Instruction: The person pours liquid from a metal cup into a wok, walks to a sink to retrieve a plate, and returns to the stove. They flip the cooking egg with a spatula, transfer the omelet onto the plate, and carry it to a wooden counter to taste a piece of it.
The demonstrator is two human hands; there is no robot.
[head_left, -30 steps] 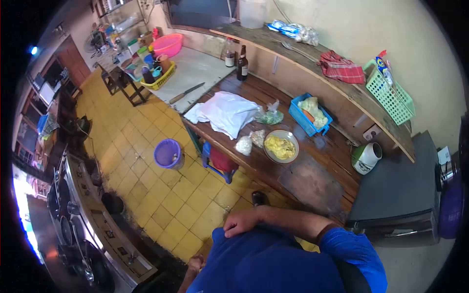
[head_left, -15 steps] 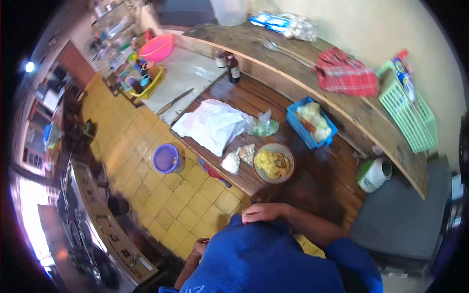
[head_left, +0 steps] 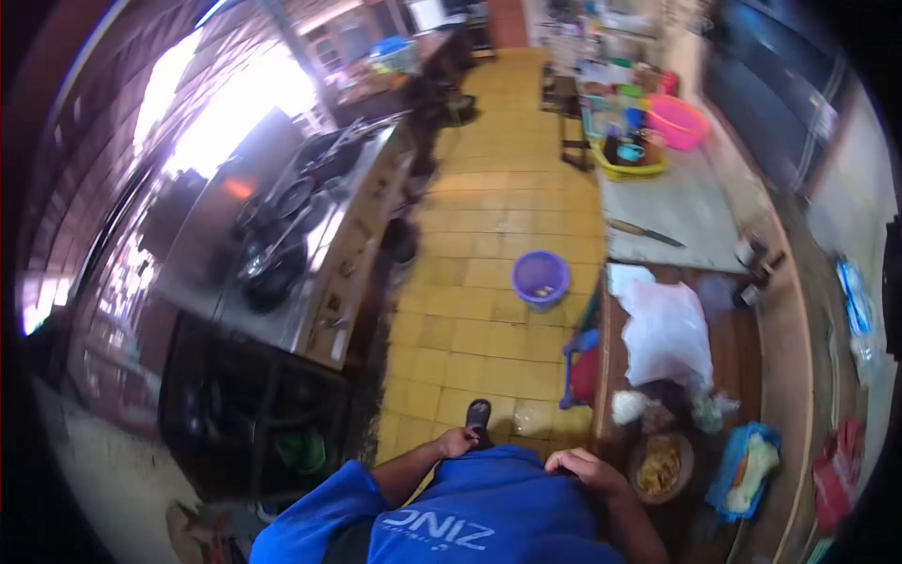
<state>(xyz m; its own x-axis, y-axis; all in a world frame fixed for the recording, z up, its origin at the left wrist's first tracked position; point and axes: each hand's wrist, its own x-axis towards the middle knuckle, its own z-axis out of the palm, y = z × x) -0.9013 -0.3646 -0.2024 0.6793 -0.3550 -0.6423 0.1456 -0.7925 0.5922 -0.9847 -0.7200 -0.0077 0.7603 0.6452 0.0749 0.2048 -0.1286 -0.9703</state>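
My left hand (head_left: 458,441) is at the left edge of my blue shirt (head_left: 498,498), fingers curled in. Whatever it may hold is hidden. At the shirt's right edge is my right hand (head_left: 584,464), its fingers bent and closed; I cannot make out anything in them. Just right of that hand, a bowl of yellow and brown food (head_left: 660,468) stands on the brown wooden table (head_left: 742,348). A blue basket with vegetables (head_left: 744,472) sits beyond the bowl. Behind the bowl are a white cloth or bag (head_left: 665,329) and small plastic bags (head_left: 631,406).
A purple bucket (head_left: 540,278) stands on the yellow tiled floor (head_left: 460,310) ahead. Along the left runs a metal stove (head_left: 310,282) with dark pans. A knife (head_left: 648,232) lies on the white counter (head_left: 695,207), near a yellow basket of dishes (head_left: 628,171). Dark bottles (head_left: 756,282) stand right.
My view has swung left, toward the aisle and stove. The table and bowl now appear at my right. My right hand has shifted from the shirt's front to its right side.
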